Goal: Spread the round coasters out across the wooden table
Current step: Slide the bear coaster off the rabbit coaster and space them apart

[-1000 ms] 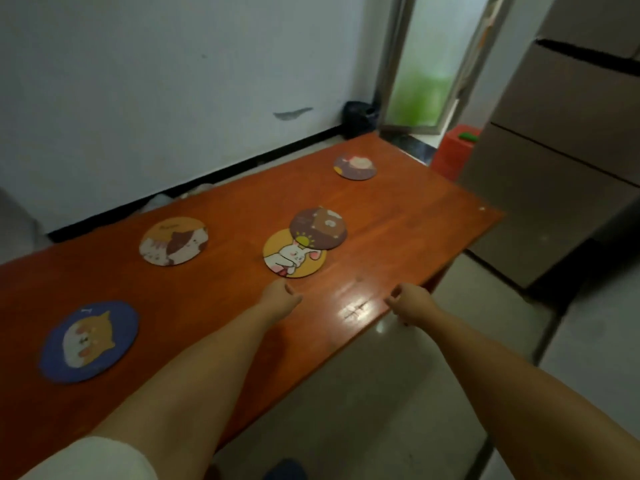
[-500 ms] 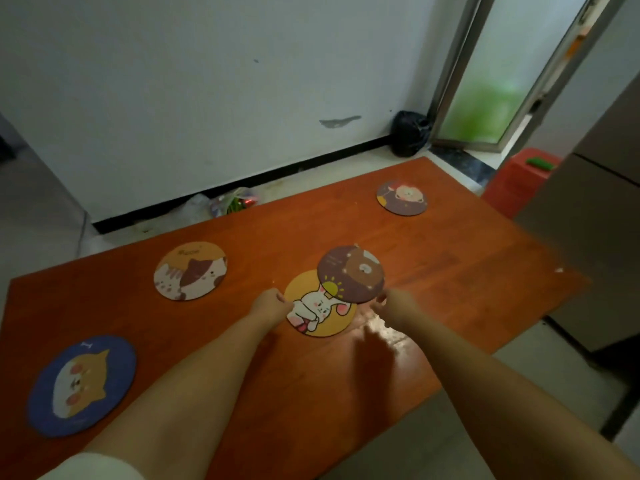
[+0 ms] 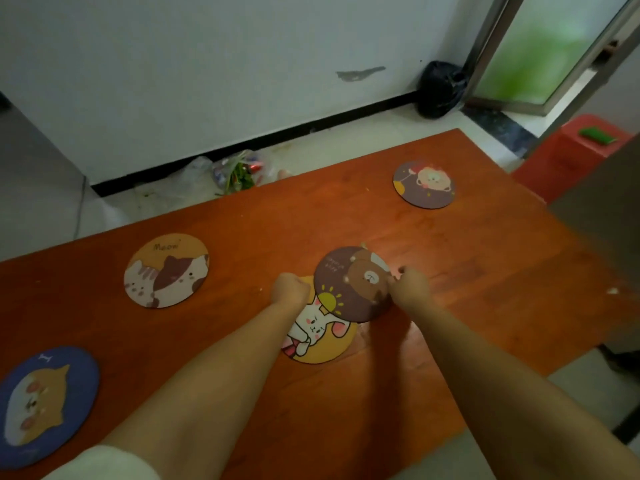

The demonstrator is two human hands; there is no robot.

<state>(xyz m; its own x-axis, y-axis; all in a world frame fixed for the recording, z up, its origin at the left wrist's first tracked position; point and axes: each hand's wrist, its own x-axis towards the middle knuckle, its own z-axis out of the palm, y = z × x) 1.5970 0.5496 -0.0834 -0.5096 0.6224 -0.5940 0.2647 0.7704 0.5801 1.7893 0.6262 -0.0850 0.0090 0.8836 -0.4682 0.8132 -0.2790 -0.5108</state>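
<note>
My right hand (image 3: 408, 289) pinches the rim of the round brown bear coaster (image 3: 353, 284), which overlaps the round yellow rabbit coaster (image 3: 320, 336) mid-table – the last pair unspread. My left hand (image 3: 289, 292), fingers curled shut and empty, pins the rabbit one so only the bear slides.

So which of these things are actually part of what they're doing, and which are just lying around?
Part of the job:
- bear coaster, overlapping the rabbit coaster
- cat coaster
- blue coaster
- far coaster
- wooden table
- left hand, right hand

Just lying about:
- black bag
- floor litter
- red stool
</note>
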